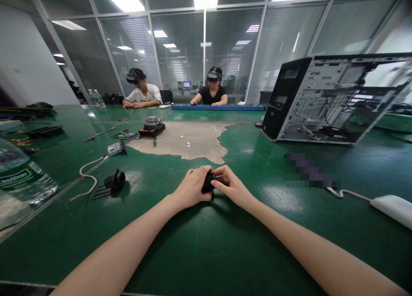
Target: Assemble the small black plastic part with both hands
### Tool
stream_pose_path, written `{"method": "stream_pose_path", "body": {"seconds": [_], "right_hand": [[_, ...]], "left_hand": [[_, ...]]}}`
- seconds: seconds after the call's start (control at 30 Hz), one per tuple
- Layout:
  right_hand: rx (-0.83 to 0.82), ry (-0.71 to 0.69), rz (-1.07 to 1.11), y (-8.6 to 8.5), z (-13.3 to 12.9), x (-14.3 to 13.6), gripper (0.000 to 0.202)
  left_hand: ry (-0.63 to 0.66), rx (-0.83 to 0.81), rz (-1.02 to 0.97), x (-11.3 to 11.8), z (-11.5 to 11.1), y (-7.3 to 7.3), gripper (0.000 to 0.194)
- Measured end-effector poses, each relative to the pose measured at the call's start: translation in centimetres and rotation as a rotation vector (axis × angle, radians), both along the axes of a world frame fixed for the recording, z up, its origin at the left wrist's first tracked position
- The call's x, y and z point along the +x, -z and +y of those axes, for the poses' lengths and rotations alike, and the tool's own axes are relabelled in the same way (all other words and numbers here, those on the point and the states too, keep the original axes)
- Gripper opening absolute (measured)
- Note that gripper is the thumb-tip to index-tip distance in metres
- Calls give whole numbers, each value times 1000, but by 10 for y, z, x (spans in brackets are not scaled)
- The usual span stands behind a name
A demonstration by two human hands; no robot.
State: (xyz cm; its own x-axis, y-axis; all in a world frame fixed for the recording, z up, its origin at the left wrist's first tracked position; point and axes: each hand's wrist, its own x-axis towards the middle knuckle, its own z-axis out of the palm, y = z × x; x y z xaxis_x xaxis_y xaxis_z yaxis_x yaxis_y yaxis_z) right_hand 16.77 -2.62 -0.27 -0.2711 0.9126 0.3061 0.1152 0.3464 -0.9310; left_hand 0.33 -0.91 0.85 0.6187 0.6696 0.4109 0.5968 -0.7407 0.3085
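Observation:
Between my two hands is a small black part (207,182), held just over the green tabletop. Its kind cannot be made out, as fingers cover much of it. My left hand (193,185) is wrapped around its left side, with the thumb below. On the other side, the bent thumb and fingers of my right hand (229,183) pinch at its right edge. A black plastic piece (115,182) with a round end and several long prongs lies on the table to the left of my hands.
An opened computer case (322,101) stands at right, near a white power strip (394,208). A water bottle (22,173) is at far left. Beyond my hands are a worn bare patch (196,137) and a heatsink fan (152,124). Two people (141,92) sit across the table.

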Motion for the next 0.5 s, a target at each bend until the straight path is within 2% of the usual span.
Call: {"method": "stream_pose_path", "body": {"seconds": [0.27, 0.5], "right_hand": [[21, -38, -36, -5, -3, 1, 20], [3, -19, 3, 0, -1, 1, 16]], "left_hand": [[-5, -7, -1, 0, 0, 0, 57], [-4, 2, 9, 1, -1, -1, 55]]}}
